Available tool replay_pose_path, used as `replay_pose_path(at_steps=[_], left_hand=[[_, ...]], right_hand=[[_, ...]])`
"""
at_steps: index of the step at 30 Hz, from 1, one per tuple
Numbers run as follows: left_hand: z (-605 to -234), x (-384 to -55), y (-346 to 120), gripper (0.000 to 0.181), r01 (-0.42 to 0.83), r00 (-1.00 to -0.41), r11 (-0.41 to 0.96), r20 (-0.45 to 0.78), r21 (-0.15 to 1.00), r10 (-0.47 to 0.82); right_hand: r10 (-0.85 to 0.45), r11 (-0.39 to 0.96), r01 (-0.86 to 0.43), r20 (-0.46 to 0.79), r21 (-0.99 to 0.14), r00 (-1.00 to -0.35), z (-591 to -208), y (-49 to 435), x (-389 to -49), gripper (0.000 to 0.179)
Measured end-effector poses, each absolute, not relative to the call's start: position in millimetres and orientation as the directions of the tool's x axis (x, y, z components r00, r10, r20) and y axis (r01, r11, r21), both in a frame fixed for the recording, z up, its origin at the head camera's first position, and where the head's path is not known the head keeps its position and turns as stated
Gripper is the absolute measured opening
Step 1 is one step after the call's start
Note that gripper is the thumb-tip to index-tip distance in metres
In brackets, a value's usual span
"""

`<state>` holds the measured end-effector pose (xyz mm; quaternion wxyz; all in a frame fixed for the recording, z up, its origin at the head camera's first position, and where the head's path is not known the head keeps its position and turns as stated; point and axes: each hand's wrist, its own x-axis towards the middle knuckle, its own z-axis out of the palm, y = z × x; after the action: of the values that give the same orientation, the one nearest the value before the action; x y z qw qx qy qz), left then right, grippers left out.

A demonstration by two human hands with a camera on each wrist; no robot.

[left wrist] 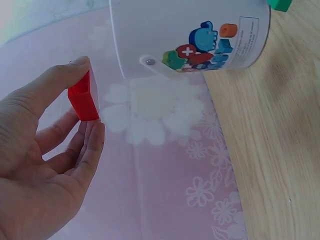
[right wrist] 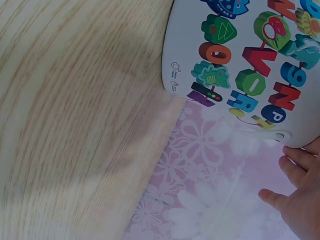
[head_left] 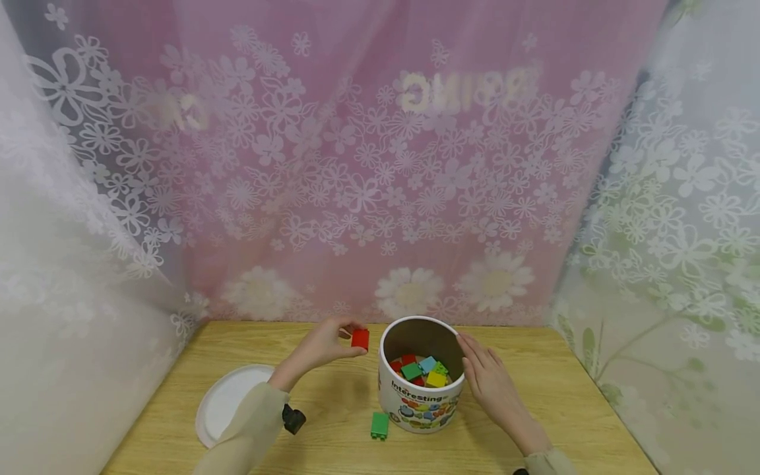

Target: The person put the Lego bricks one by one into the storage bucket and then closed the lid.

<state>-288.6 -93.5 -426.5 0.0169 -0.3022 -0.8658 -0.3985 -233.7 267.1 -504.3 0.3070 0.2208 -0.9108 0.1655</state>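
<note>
My left hand (head_left: 323, 344) pinches a red building block (head_left: 359, 338) between thumb and fingers, to the left of a white printed bucket (head_left: 420, 399). In the left wrist view the red block (left wrist: 86, 100) shows its hollow side, with the thumb on one end and fingertips on the other. Fingers of my right hand (head_left: 489, 379) lie straight against the bucket's right rim. Inside the bucket are several blocks, among them a yellow block (head_left: 436, 379) and a blue block (head_left: 427, 364). A green block (head_left: 379, 425) lies on the table just left of the bucket's base.
A round white lid (head_left: 228, 404) lies on the wooden table (head_left: 332, 442) at the left, partly behind my left sleeve. Flowered curtains (head_left: 380, 165) rise behind the table and along both sides. The bucket has a white handle (left wrist: 160, 66) hinged at its side.
</note>
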Motion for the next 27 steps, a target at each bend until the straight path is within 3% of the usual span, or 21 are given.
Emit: replay_pose_path(at_steps=[11,27], left_hand=[[-418,-300,-54,0.042,0.624,-0.756,0.465,0.332,0.628,0.564],[-424,-308,-2,0.04,0.637,-0.758,0.53,0.329,0.56,0.564]], right_hand=[[-0.314,0.853,-0.502,0.625,-0.144,-0.714,-503,268,-234,0.051],[-0.311,0.861,-0.487,0.609,-0.144,-0.73,-505,270,-235,0.05]])
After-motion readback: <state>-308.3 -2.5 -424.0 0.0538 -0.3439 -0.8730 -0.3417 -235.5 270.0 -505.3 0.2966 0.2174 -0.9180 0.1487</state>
